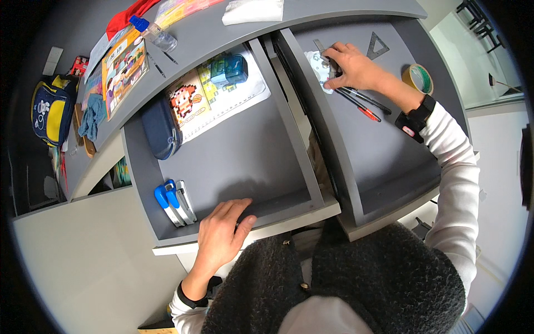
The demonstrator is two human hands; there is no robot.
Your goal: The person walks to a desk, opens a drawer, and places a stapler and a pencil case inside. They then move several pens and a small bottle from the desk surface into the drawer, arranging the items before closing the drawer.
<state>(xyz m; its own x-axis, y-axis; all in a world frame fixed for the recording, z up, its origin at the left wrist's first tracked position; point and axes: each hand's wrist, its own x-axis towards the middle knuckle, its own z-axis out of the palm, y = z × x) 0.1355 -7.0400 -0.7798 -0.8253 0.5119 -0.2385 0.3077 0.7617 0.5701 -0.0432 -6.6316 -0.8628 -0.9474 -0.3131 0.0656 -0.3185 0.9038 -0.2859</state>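
My left hand (223, 231) rests over the front edge of the left drawer (233, 167), fingers slightly spread, holding nothing. Two staplers, one blue and white (170, 200) and one grey (185, 200), stand left of it. In the right drawer (375, 154), my right hand (350, 69) curls over a narrow grey ruler-like strip (318, 44) and a white patterned item (319, 69). Whether its fingers grip either is partly hidden. Just below the thumb lie a red-tipped pen (363, 109) and a black pen (373, 102). A grey set square (377, 46) lies beyond the fingers.
A tape roll (418, 79) lies by the right drawer's wall. The left drawer holds a navy zip case (160, 127), a printed notebook (225, 100) and a blue translucent box (229, 70). A spray bottle (154, 33) and book (125, 69) lie on the desk (200, 33).
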